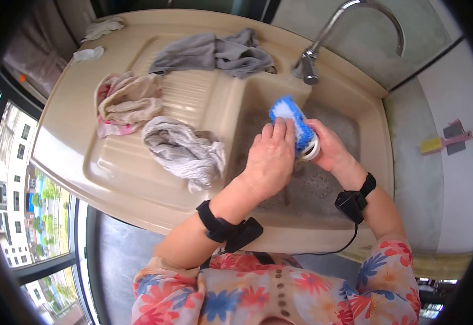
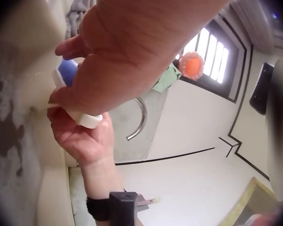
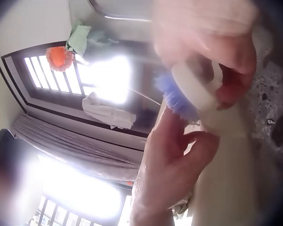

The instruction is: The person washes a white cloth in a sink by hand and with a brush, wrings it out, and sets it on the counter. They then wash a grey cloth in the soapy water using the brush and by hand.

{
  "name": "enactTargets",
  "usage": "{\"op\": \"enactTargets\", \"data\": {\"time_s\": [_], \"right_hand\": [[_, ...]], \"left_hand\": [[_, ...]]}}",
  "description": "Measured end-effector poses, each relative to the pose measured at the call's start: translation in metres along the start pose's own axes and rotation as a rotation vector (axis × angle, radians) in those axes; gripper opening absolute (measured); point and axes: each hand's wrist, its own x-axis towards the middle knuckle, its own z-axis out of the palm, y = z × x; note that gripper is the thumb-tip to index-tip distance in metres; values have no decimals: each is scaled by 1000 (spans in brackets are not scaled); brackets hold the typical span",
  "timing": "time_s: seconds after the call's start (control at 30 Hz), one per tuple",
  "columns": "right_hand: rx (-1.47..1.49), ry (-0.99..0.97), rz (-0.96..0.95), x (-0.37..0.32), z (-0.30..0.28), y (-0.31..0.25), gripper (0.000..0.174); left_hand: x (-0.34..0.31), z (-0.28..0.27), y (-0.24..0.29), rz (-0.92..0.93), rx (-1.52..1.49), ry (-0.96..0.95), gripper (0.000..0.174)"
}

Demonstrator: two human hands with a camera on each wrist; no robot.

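Observation:
A scrub brush (image 1: 303, 134) with blue and white bristles and a white looped handle is held up over the sink basin (image 1: 350, 122). My right hand (image 1: 331, 145) grips it by the handle, its fingers passing through the loop in the right wrist view. My left hand (image 1: 270, 158) lays its fingers on the bristles, and its thumb (image 3: 202, 148) stands apart from them in that same view. From the left wrist, the white handle (image 2: 88, 120) shows between both hands, while most of the bristles are hidden.
A chrome faucet (image 1: 308, 67) arches over the back of the basin. Left of it, on the ribbed drainboard (image 1: 185, 100), lie a grey cloth (image 1: 193, 53), a beige and pink cloth (image 1: 130, 103) and a pale grey towel (image 1: 179, 149). Suds (image 3: 266, 94) wet the basin floor.

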Motion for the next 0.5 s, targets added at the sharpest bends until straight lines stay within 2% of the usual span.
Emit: {"op": "enactTargets", "data": {"time_s": [0.03,0.07,0.13,0.17,0.23,0.27,0.33,0.37,0.43,0.5], "right_hand": [[-10,21,-3,2,5,-5,26],[-18,4,-1,9,8,-10,26],[-68,-93,-31,30,14,-23,30],[-93,-126,-79,41,19,-30,34],[-134,-160,-87,57,33,-43,34],[-175,-181,-98,66,39,-50,35],[-186,-225,-96,104,35,-57,35],[-163,-174,-133,119,37,-59,34],[-173,-82,-172,144,44,-63,33],[-142,-85,-192,176,38,-65,33]], "left_hand": [[2,-6,1,-124,-41,-154,67],[1,-14,2,-135,-31,-144,67],[-2,-33,6,-155,-9,-9,71],[-3,-47,6,-164,-1,-4,71],[-12,-84,-1,-117,-173,147,75],[-18,-101,-10,-120,-145,172,72],[-32,-128,-46,-195,-37,194,62],[-38,-139,-73,-223,75,212,60],[-51,-160,-132,-336,291,174,64],[-62,-172,-191,-451,356,130,76]]}}
